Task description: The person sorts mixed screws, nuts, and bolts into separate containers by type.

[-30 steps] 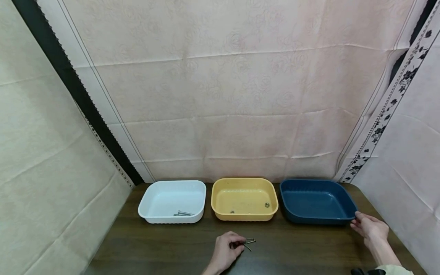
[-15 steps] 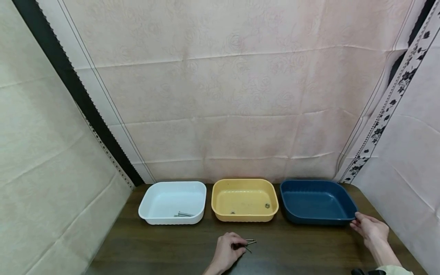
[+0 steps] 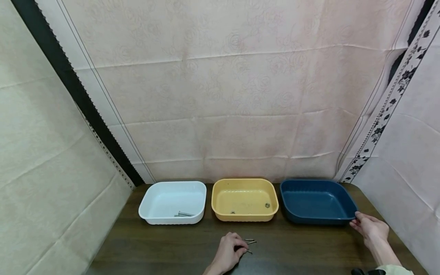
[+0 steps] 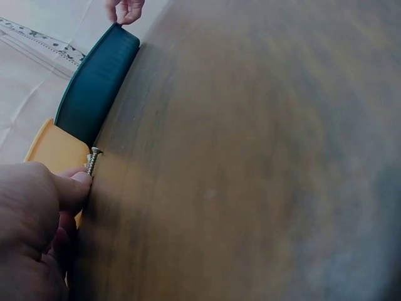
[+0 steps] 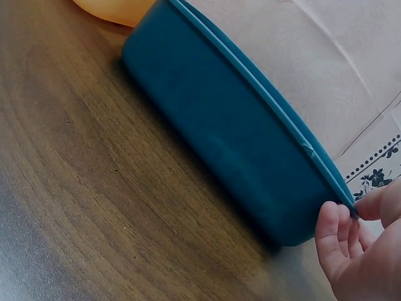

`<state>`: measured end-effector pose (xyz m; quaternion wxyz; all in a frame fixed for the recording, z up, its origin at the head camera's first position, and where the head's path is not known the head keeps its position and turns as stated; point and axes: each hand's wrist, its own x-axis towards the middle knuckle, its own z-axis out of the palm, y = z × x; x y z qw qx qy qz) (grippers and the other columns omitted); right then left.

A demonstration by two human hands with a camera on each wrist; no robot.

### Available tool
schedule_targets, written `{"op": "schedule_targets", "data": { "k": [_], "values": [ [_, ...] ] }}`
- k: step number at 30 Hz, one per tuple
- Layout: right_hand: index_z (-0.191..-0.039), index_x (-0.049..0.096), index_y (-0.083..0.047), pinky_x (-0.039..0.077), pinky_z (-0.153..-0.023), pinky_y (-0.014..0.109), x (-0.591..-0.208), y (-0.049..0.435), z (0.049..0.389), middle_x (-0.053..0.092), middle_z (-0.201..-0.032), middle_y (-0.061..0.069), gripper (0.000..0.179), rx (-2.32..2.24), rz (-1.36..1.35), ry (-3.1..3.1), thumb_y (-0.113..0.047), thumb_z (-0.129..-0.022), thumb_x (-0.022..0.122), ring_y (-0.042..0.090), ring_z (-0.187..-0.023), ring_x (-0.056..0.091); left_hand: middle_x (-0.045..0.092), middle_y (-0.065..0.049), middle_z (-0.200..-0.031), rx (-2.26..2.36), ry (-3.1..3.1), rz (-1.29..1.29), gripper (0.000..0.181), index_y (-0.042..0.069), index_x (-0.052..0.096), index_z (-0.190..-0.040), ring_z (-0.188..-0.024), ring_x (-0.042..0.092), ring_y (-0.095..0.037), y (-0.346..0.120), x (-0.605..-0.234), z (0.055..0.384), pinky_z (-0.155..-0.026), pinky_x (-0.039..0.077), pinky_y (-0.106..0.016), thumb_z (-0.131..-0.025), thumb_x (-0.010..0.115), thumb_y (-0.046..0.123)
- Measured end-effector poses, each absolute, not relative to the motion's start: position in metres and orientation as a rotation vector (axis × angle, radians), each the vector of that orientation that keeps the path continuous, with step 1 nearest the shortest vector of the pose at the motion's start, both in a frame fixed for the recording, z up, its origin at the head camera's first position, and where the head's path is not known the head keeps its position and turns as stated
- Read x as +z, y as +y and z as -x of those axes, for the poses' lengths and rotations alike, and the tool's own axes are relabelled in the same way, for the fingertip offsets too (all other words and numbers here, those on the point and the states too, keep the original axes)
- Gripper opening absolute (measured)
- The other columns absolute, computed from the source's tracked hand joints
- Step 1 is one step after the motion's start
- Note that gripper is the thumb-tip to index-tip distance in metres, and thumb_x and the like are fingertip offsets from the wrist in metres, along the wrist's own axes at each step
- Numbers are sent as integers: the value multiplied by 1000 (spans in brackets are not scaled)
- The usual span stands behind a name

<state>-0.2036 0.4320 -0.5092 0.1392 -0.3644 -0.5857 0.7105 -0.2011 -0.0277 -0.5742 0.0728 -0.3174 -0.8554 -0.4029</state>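
Observation:
Between thumb and fingers my left hand pinches a few metal screws, low in front of the yellow tray. Their ends stick out to the right. In the left wrist view one threaded screw with a flared head shows beyond the thumb; the rest of the bundle is hidden by the hand. My right hand grips the near right corner of the blue tray, thumb and fingers on its rim, which the right wrist view also shows. No contents are visible in that tray.
Left of the blue tray stands the yellow tray, with two small nuts in it. Farther left, a white tray holds several screws. All three line the back of the brown wooden table, against hanging pale cloth.
The lowest screw in my left hand has drawn back toward the fingers, with less of it sticking out. The left hand has shifted very slightly right; my right hand and the trays stay put.

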Motion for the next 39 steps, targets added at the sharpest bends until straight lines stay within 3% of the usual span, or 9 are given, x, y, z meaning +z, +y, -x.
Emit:
{"op": "schedule_targets", "data": {
  "k": [7,24,31,39],
  "values": [
    [-87,58,0,61,-61,28,-510,432,203,58,-67,1,12,2046,1048,-1702,0,-99,53,9,-58,62,62,16,-85,-1272,-2560,906,9,16,79,-83,-84,54,-2,-27,-574,198,-76,46,-24,-87,77,8],
    [-72,60,-13,61,-61,26,-507,434,201,60,-67,-1,30,2121,1016,-1639,1,-98,54,10,-58,62,62,8,-79,-1479,-2367,810,10,9,76,-82,-70,53,1,-16,-552,192,-58,46,-13,-85,77,0],
    [-66,61,-17,61,-61,26,-508,433,199,60,-66,0,38,2168,994,-1587,2,-97,54,10,-58,63,60,10,-77,-1574,-2363,728,10,6,77,-82,-67,52,3,3,-533,193,-56,49,-16,-84,76,-3],
    [-70,61,-14,61,-63,27,-509,432,200,59,-67,2,34,2163,1000,-1586,3,-98,53,11,-58,64,60,10,-74,-1546,-2314,726,11,7,78,-81,-67,52,3,38,-510,205,-57,49,-15,-83,76,-4]
  ]
}}
